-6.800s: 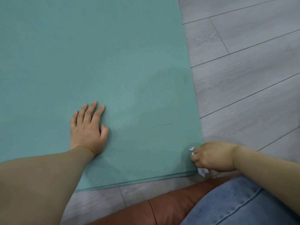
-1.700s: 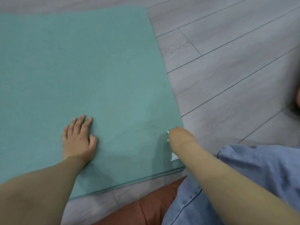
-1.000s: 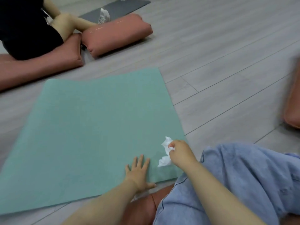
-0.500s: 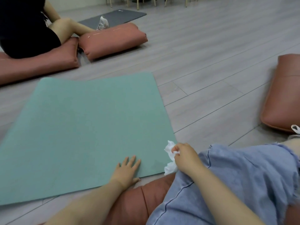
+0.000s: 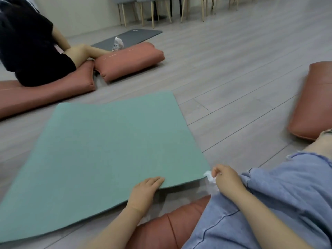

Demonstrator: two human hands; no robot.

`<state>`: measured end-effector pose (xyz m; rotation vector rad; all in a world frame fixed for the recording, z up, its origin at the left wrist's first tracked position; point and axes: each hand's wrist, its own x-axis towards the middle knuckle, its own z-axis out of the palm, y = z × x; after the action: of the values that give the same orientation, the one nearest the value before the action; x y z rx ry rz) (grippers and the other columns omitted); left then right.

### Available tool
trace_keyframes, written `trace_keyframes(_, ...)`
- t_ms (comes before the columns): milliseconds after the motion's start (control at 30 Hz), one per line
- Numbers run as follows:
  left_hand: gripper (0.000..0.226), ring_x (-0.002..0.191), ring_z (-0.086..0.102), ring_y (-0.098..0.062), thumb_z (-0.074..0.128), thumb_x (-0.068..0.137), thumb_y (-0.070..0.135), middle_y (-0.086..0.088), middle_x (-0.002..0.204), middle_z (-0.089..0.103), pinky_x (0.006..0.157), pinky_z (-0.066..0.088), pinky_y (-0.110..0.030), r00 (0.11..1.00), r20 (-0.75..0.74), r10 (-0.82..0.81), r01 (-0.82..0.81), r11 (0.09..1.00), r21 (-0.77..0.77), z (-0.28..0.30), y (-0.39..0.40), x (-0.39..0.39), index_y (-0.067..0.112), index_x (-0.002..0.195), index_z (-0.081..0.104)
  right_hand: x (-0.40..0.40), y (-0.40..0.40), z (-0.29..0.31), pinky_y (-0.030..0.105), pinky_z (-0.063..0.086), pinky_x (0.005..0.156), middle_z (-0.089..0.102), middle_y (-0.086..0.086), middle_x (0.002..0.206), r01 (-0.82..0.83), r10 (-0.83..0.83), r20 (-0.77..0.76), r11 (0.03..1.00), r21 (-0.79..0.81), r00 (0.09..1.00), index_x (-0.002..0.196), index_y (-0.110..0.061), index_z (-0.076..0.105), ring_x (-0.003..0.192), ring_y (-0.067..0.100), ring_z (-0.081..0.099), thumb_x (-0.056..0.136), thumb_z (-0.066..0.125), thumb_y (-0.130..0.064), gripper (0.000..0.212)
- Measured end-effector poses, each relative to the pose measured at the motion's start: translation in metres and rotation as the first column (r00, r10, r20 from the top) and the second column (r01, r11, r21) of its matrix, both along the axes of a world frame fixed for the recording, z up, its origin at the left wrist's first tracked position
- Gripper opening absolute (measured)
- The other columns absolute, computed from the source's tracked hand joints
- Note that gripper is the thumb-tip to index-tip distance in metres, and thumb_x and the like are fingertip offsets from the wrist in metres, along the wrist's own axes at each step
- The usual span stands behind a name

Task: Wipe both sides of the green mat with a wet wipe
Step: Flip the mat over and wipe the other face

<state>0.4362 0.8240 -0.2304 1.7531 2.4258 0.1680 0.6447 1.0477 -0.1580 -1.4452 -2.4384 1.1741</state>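
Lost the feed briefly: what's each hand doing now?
Left hand: gripping the green mat at its near edge.
Right hand: pinching the wet wipe.

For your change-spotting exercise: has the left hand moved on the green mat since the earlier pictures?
Yes. The left hand has slid back from the green mat surface to its near edge, gripping it.

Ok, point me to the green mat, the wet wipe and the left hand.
green mat [image 5: 107, 150], head view, on the bare middle of its top face.
wet wipe [image 5: 210, 177], head view, on the crumpled white wad beside the mat's near right corner.
left hand [image 5: 145, 189], head view, on the back of the hand at the mat's near edge.
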Motion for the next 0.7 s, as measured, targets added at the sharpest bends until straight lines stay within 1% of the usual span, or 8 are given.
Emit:
trace_keyframes(100, 0.057, 0.093, 0.07, -0.013, 0.04, 0.072, 0.013, 0.011, 0.114, 0.071, 0.065, 0.057, -0.022, 0.998, -0.027, 0.059, -0.052, 0.979, 0.197, 0.029, -0.004, -0.012, 0.03, 0.119, 0.067, -0.01, 0.001, 0.006, 0.028, 0.037, 0.058, 0.054, 0.003, 0.071, 0.039, -0.04, -0.064, 0.999, -0.007, 0.997, 0.074, -0.012, 0.056, 0.064, 0.018, 0.047, 0.089, 0.04, -0.001, 0.025)
trace_keyframes(200, 0.053, 0.094, 0.068, -0.012, 0.041, 0.075, 0.011, 0.011, 0.113, 0.072, 0.066, 0.055, -0.022, 0.996, -0.027, 0.088, -0.076, 0.949, 0.306, 0.054, -0.006, -0.018, 0.026, 0.115, 0.073, -0.032, 0.002, 0.017, 0.031, 0.036, 0.06, 0.052, 0.011, 0.073, 0.138, -0.169, -0.188, 0.976, -0.172, 0.967, 0.079, -0.012, 0.05, 0.059, 0.022, 0.045, 0.098, 0.042, -0.035, 0.031)
trace_keyframes(267, 0.051, 0.094, 0.067, -0.01, 0.042, 0.076, 0.011, 0.013, 0.112, 0.072, 0.067, 0.054, -0.021, 0.996, -0.031, 0.082, -0.065, 0.929, 0.365, 0.067, -0.006, -0.02, 0.027, 0.112, 0.074, -0.047, 0.005, 0.03, 0.024, 0.033, 0.048, 0.056, 0.012, 0.066, 0.171, -0.341, -0.244, 0.832, -0.528, 0.908, 0.087, -0.013, 0.058, 0.045, 0.019, 0.04, 0.093, 0.037, -0.064, 0.055)
trace_keyframes(333, 0.05, 0.094, 0.066, -0.009, 0.043, 0.076, 0.01, 0.013, 0.111, 0.072, 0.069, 0.053, -0.021, 0.997, -0.051, 0.056, -0.029, 0.909, 0.416, 0.075, -0.005, -0.02, 0.027, 0.111, 0.075, -0.06, 0.009, 0.044, 0.019, 0.025, 0.041, 0.051, 0.005, 0.054, 0.057, -0.437, -0.281, 0.617, -0.785, 0.854, 0.098, -0.024, 0.063, 0.041, 0.015, 0.03, 0.088, 0.031, -0.075, 0.061)
trace_keyframes(367, 0.05, 0.094, 0.066, -0.009, 0.043, 0.077, 0.009, 0.013, 0.11, 0.072, 0.071, 0.052, -0.02, 0.998, -0.056, 0.035, -0.008, 0.904, 0.427, 0.078, -0.005, -0.019, 0.027, 0.111, 0.075, -0.066, 0.011, 0.052, 0.017, 0.021, 0.04, 0.044, 0.003, 0.051, 0.012, -0.48, -0.307, 0.553, -0.833, 0.822, 0.095, -0.028, 0.065, 0.041, 0.014, 0.026, 0.089, 0.032, -0.074, 0.056)
trace_keyframes(433, 0.047, 0.093, 0.067, -0.008, 0.044, 0.08, 0.011, 0.013, 0.109, 0.073, 0.072, 0.052, -0.019, 0.998, -0.064, -0.015, 0.042, 0.899, 0.436, 0.084, -0.004, -0.017, 0.028, 0.111, 0.075, -0.076, 0.017, 0.069, 0.016, 0.016, 0.041, 0.036, 0.001, 0.052, -0.046, -0.509, -0.353, 0.521, -0.852, 0.785, 0.074, -0.026, 0.061, 0.038, 0.014, 0.023, 0.09, 0.044, -0.059, 0.041)
trace_keyframes(567, 0.048, 0.095, 0.068, -0.007, 0.045, 0.081, 0.011, 0.015, 0.113, 0.072, 0.072, 0.052, -0.018, 0.988, -0.076, -0.132, 0.152, 0.903, 0.401, 0.083, -0.007, -0.021, 0.03, 0.114, 0.073, -0.07, 0.03, 0.086, 0.016, 0.012, 0.042, 0.027, -0.003, 0.05, -0.013, -0.403, -0.296, 0.573, -0.82, 0.866, 0.052, -0.022, 0.036, 0.038, 0.012, 0.02, 0.076, 0.043, -0.02, 0.025)
trace_keyframes(700, 0.05, 0.097, 0.068, -0.004, 0.047, 0.081, 0.014, 0.02, 0.117, 0.069, 0.068, 0.052, -0.016, 0.972, -0.058, -0.227, 0.232, 0.908, 0.35, 0.076, -0.001, -0.017, 0.037, 0.118, 0.068, -0.043, 0.038, 0.075, 0.018, 0.016, 0.04, 0.039, 0.0, 0.053, 0.062, -0.259, -0.174, 0.703, -0.708, 0.95, 0.074, -0.013, 0.051, 0.043, 0.012, 0.024, 0.09, 0.055, -0.018, 0.017)
